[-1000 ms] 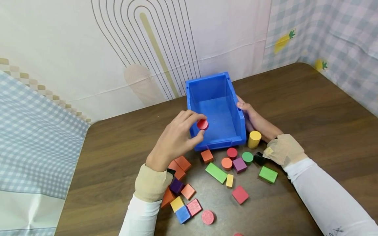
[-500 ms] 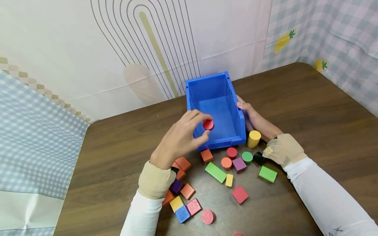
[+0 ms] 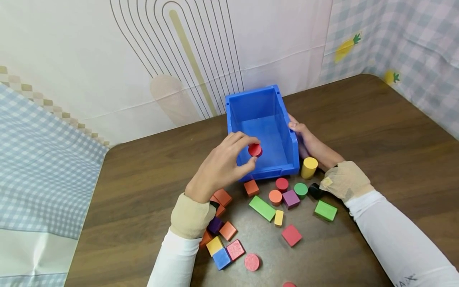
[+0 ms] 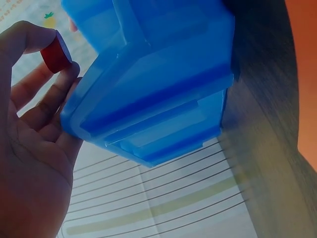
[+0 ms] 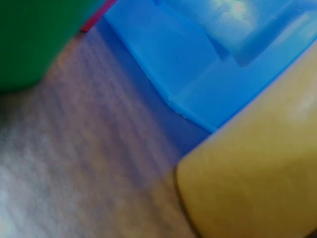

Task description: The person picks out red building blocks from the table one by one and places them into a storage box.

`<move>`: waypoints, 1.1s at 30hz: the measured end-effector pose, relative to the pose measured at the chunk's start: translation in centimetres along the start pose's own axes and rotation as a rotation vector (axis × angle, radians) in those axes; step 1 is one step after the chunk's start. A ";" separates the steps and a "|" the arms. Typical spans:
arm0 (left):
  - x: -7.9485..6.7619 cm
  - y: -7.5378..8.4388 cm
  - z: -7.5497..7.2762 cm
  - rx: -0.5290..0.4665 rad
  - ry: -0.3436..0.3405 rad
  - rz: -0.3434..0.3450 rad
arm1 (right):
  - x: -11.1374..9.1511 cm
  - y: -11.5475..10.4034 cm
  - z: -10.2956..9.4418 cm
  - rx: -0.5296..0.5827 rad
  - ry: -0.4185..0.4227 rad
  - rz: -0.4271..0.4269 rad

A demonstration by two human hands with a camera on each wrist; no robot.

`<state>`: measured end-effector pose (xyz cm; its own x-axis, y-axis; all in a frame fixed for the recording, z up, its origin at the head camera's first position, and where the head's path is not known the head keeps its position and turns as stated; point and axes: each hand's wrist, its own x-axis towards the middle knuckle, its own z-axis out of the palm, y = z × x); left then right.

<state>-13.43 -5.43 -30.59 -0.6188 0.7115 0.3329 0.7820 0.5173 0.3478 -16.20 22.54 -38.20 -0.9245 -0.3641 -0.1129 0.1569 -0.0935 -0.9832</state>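
Note:
My left hand (image 3: pixel 218 167) pinches a red round block (image 3: pixel 255 150) between thumb and index finger, over the near left part of the blue bin (image 3: pixel 293 153). In the left wrist view the red block (image 4: pixel 55 55) shows edge-on beside the bin's wall (image 4: pixel 163 74). On the bin's other side, my right hand (image 3: pixel 315 146) holds the right wall, its thumb at the rim and its other fingers mostly hidden behind the wall. A yellow cylinder (image 3: pixel 309 167) stands by the right wrist; in the right wrist view this yellow cylinder (image 5: pixel 257 178) fills the lower right.
Several blocks lie in front of the bin, among them a green bar (image 3: pixel 262 208), a purple block (image 3: pixel 291 199) and a green cylinder (image 3: pixel 301 190). More blocks cluster under the left forearm, including a blue one (image 3: pixel 222 259). A patterned cloth (image 3: pixel 279 40) hangs behind the table.
My left hand has moved a little to the right with the red round block, farther over the bin. The right hand and the bin have stayed in place.

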 end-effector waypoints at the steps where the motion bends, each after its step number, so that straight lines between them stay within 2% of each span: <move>1: 0.0 0.0 0.0 -0.003 -0.001 0.000 | 0.0 0.0 0.0 -0.006 0.001 -0.002; 11: 0.8 -0.2 -0.3 -0.011 -0.037 -0.030 | 0.0 -0.3 0.2 -0.049 -0.016 -0.003; 23: 2.8 -0.2 -0.2 -0.006 -0.059 -0.048 | -0.2 -0.5 -0.1 -0.038 -0.010 0.016; 29: 3.7 -0.2 -0.4 -0.005 -0.066 -0.083 | 0.0 -0.5 -0.3 -0.012 -0.017 0.008; 33: 4.3 -0.1 -0.5 -0.010 -0.087 -0.132 | 0.1 -0.6 -0.3 -0.001 -0.020 0.002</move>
<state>-16.19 -2.66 -28.69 -0.7069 0.6765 0.2064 0.6931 0.6045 0.3926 -16.51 22.86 -37.63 -0.9171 -0.3825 -0.1123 0.1587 -0.0919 -0.9830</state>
